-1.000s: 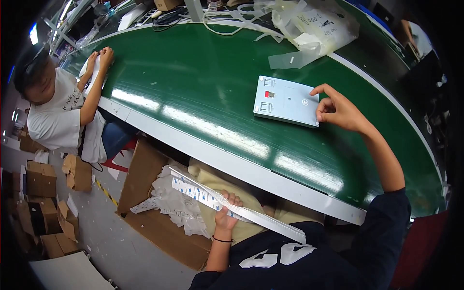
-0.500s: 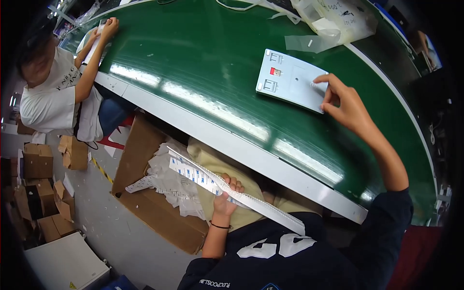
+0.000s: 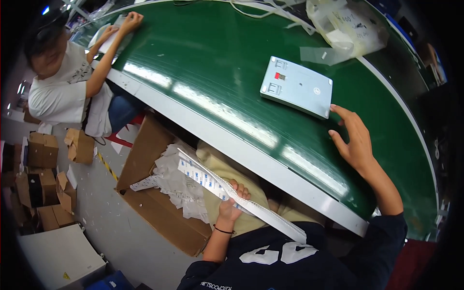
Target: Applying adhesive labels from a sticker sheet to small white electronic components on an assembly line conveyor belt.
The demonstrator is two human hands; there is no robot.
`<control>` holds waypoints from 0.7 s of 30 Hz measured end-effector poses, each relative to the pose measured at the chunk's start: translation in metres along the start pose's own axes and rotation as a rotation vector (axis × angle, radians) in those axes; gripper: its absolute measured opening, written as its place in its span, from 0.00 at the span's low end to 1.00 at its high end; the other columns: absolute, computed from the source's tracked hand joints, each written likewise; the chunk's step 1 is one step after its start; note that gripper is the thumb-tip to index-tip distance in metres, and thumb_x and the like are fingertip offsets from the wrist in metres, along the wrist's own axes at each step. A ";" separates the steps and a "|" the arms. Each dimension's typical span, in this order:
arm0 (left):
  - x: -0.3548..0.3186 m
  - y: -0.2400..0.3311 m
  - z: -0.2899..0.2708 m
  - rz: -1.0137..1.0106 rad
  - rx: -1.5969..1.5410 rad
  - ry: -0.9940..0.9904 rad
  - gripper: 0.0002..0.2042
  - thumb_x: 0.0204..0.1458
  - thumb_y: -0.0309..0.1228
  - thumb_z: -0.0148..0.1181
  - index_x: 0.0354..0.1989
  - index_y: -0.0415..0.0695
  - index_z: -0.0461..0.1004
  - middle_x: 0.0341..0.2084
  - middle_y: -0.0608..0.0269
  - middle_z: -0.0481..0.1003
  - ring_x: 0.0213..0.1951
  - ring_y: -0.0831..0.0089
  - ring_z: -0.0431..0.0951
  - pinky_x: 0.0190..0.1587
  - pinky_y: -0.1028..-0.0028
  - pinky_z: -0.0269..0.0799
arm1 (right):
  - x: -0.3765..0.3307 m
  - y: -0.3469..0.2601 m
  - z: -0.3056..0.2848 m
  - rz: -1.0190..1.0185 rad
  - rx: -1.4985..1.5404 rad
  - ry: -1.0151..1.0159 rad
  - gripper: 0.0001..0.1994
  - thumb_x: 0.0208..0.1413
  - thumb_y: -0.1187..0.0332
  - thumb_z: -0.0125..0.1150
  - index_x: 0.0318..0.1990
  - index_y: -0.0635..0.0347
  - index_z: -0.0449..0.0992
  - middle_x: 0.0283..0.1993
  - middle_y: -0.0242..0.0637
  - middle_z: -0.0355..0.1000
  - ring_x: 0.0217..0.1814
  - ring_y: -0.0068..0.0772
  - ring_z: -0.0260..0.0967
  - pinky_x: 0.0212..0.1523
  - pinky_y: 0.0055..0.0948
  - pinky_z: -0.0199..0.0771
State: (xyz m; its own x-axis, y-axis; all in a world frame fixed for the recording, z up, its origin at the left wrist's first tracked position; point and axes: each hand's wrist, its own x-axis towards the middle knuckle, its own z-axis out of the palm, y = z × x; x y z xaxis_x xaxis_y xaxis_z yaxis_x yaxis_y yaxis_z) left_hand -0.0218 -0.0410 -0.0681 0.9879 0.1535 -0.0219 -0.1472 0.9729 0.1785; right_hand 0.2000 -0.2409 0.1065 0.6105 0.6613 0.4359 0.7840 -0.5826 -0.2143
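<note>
A pale grey, flat rectangular device (image 3: 297, 92) lies on the green work surface (image 3: 208, 63). It has two clip-like fittings and a small red-and-metal piece (image 3: 280, 76) at its left end, and a light round spot (image 3: 317, 91) towards its right end. Just beyond its right edge is my right hand (image 3: 355, 140), open and holding nothing; I cannot tell whether the index fingertip touches the edge. In my lap, my left hand (image 3: 232, 205) is closed around a long white strip (image 3: 195, 175) with blue print and a curled, ridged edge.
An open cardboard box (image 3: 145, 154) full of crumpled white backing paper (image 3: 176, 174) stands left of my lap. At the far left, a co-worker (image 3: 72, 92) handles something pale. A plastic bag (image 3: 345, 29) and a clear film piece (image 3: 316, 54) lie at the back right.
My right hand has left the device's top, moved down towards me, and its fingers have spread. The whole view has shifted slightly. My left hand keeps hold of the strip.
</note>
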 end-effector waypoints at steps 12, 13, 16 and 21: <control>-0.006 -0.005 -0.006 -0.023 0.067 0.047 0.19 0.36 0.23 0.59 0.38 0.44 0.61 0.27 0.61 0.65 0.31 0.72 0.64 0.39 0.75 0.60 | 0.017 -0.011 0.029 -0.501 -0.743 -0.020 0.06 0.39 0.78 0.53 0.29 0.68 0.68 0.29 0.40 0.61 0.21 0.32 0.53 0.25 0.26 0.56; -0.005 -0.005 -0.005 -0.016 0.067 0.036 0.19 0.36 0.23 0.59 0.38 0.44 0.61 0.27 0.61 0.65 0.31 0.72 0.64 0.39 0.75 0.60 | 0.021 -0.010 0.026 -0.507 -0.751 -0.011 0.06 0.39 0.78 0.53 0.29 0.68 0.68 0.29 0.40 0.61 0.21 0.32 0.53 0.25 0.26 0.56; -0.006 -0.003 -0.005 -0.006 0.086 0.054 0.19 0.36 0.23 0.59 0.38 0.45 0.61 0.27 0.61 0.65 0.31 0.71 0.65 0.39 0.74 0.60 | 0.036 -0.005 0.019 -0.546 -0.468 -0.038 0.07 0.39 0.76 0.54 0.29 0.66 0.68 0.28 0.38 0.61 0.21 0.33 0.53 0.25 0.26 0.56; -0.011 -0.006 -0.003 -0.035 0.080 0.070 0.19 0.36 0.23 0.59 0.38 0.45 0.61 0.27 0.61 0.65 0.31 0.71 0.65 0.40 0.74 0.60 | 0.035 -0.007 0.009 -0.450 -0.387 0.022 0.06 0.39 0.74 0.55 0.28 0.63 0.68 0.25 0.36 0.60 0.20 0.33 0.53 0.25 0.27 0.56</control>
State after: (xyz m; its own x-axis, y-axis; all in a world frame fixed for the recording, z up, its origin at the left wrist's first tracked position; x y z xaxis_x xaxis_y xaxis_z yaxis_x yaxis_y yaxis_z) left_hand -0.0323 -0.0480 -0.0714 0.9862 0.1343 -0.0973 -0.1058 0.9613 0.2546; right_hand 0.2165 -0.2094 0.1149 0.2216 0.8756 0.4292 0.8647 -0.3799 0.3286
